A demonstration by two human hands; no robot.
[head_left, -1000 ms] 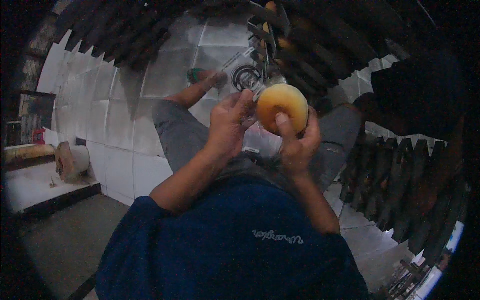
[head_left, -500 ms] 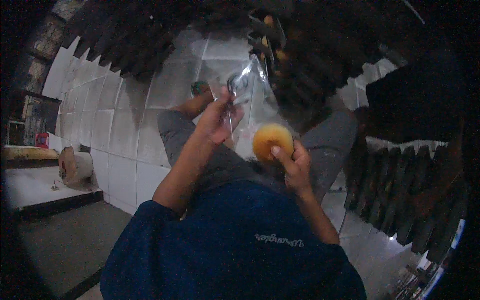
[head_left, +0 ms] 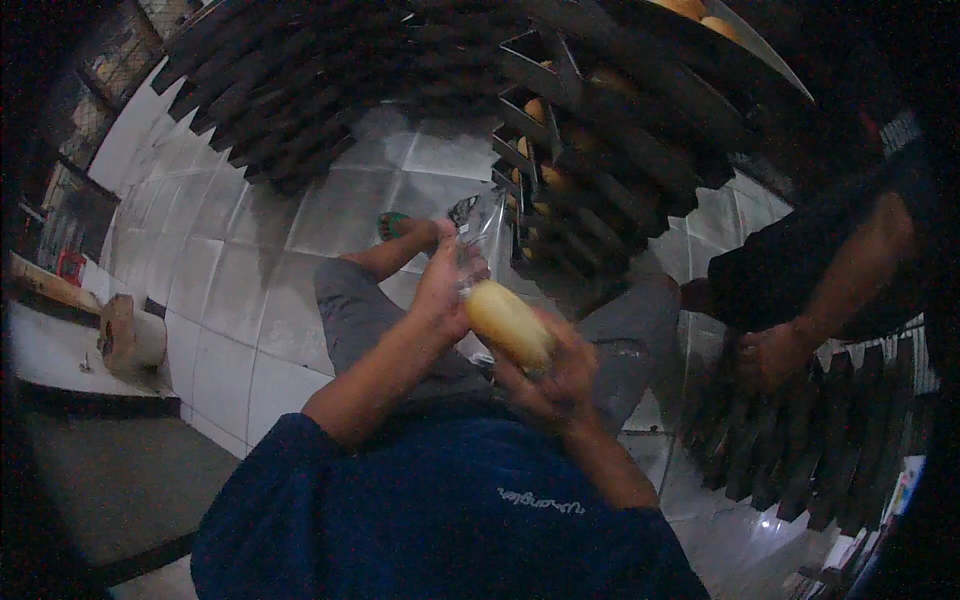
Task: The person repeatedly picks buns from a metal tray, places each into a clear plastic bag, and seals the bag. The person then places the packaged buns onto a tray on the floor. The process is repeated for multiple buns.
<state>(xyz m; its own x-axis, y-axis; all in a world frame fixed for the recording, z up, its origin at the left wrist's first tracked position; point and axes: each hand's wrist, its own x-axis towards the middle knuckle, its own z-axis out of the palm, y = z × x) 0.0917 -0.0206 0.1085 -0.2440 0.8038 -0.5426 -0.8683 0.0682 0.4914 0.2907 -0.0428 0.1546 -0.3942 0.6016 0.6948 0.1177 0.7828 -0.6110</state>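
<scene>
A pale golden bread loaf (head_left: 508, 325) lies slanted between my two hands in front of my lap. My right hand (head_left: 562, 378) grips its near end, the fingers curled round it and slightly blurred. At the far end, my left hand (head_left: 445, 288) is closed on a clear plastic bag (head_left: 484, 220), which stretches away beyond the fingers. The loaf's far end touches my left hand at the bag. How much of the loaf is inside the bag, I cannot tell.
Stacked dark bread tins (head_left: 560, 110), some with loaves, stand ahead; more tins (head_left: 800, 430) are at right. A co-worker's hand (head_left: 775, 355) is beside those. A tray (head_left: 770, 40) of bread shows at upper right. At left sits a large roll (head_left: 135, 335).
My right hand has brought the loaf left to the bag at my left hand, turning it lengthwise. A co-worker's arm and a bread tray have come into view at right.
</scene>
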